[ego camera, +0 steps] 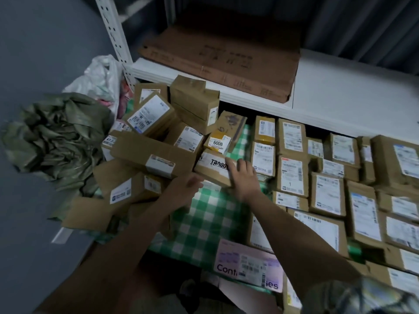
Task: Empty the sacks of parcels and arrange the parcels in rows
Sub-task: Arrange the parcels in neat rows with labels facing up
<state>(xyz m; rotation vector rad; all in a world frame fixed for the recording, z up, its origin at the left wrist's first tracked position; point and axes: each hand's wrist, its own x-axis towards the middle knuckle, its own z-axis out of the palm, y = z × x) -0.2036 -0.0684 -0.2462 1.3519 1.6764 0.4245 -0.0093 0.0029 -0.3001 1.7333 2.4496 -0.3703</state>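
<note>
Brown cardboard parcels cover a green-and-white checked cloth (210, 214) spread below a white shelf (340, 87). To the right the parcels lie flat in rows (326, 191), labels up, reaching from the far edge under the shelf to the near right corner. At the far left they sit in a loose heap (158, 137), tilted and overlapping. The right hand (243, 176) rests on a flat box with black lettering (214, 167) at the heap's near right edge, its fingers spread over the box's right end. The left hand (183, 192) is blurred just left of it, beside the same box; whether its fingers grip anything cannot be told. A crumpled green sack (56, 141) lies left of the heap, with a white plastic bag (99, 78) behind it. A pink parcel (247, 264) lies near, between the forearms.
</note>
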